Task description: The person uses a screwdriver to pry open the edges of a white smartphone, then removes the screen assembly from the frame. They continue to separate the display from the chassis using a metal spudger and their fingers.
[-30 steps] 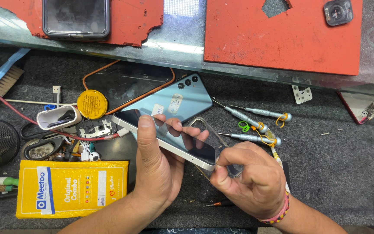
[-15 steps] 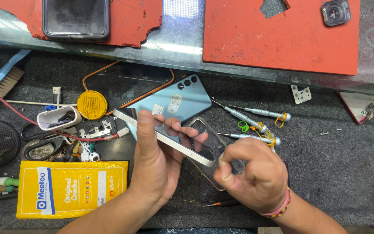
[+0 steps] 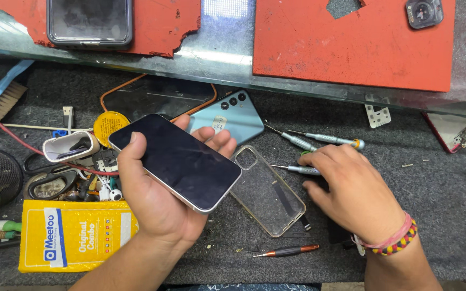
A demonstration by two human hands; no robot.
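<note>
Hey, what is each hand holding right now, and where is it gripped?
The left hand holds a dark-screened smartphone, cradled from beneath, thumb on one long edge, fingers curled over the other. The right hand holds nothing; its fingertips rest on a small screwdriver.

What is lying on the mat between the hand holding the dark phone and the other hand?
A clear phone case lies flat on the grey mat between the left hand, which holds the phone, and the right hand, as seen from the head camera.
</note>
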